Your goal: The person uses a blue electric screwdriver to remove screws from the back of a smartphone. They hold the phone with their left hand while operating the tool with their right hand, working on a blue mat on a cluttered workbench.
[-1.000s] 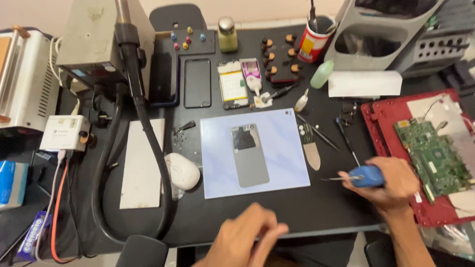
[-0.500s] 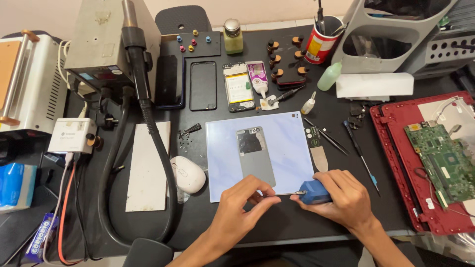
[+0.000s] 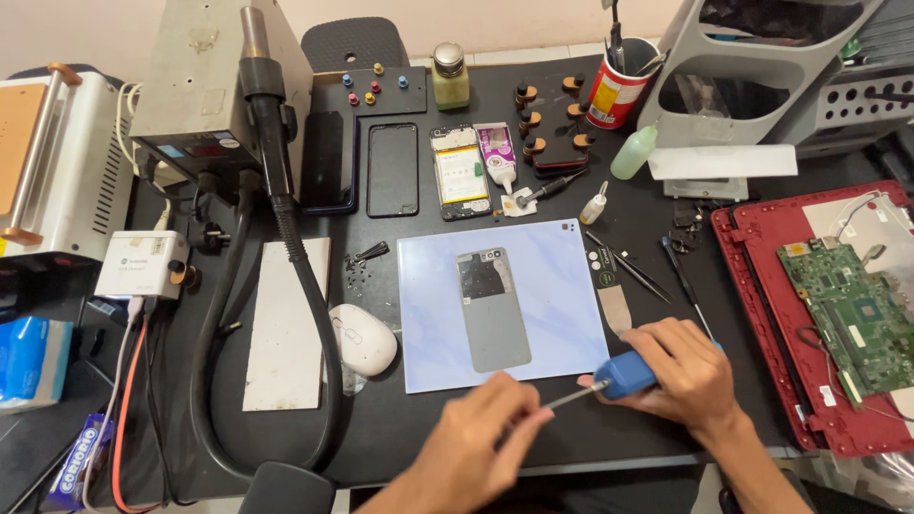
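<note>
My right hand (image 3: 681, 373) grips a blue-handled screwdriver (image 3: 624, 373) near the front edge of the black table, its metal shaft pointing left. My left hand (image 3: 486, 438) pinches the tip of that shaft with thumb and forefinger. Just beyond both hands lies a pale blue work mat (image 3: 552, 286) with a grey phone back cover (image 3: 490, 309) lying flat on it.
A hot-air station (image 3: 205, 81) with its black hose (image 3: 286, 228) stands at the back left. A white mouse-shaped object (image 3: 362, 338), a white plate (image 3: 286, 324), phone parts (image 3: 462, 171), tweezers (image 3: 633, 266), a red tool cup (image 3: 614, 90) and an opened red laptop (image 3: 838, 314) surround the mat.
My right hand brought the screwdriver from the right side to the front centre. My left hand rose from the table edge and took hold of the shaft's tip.
</note>
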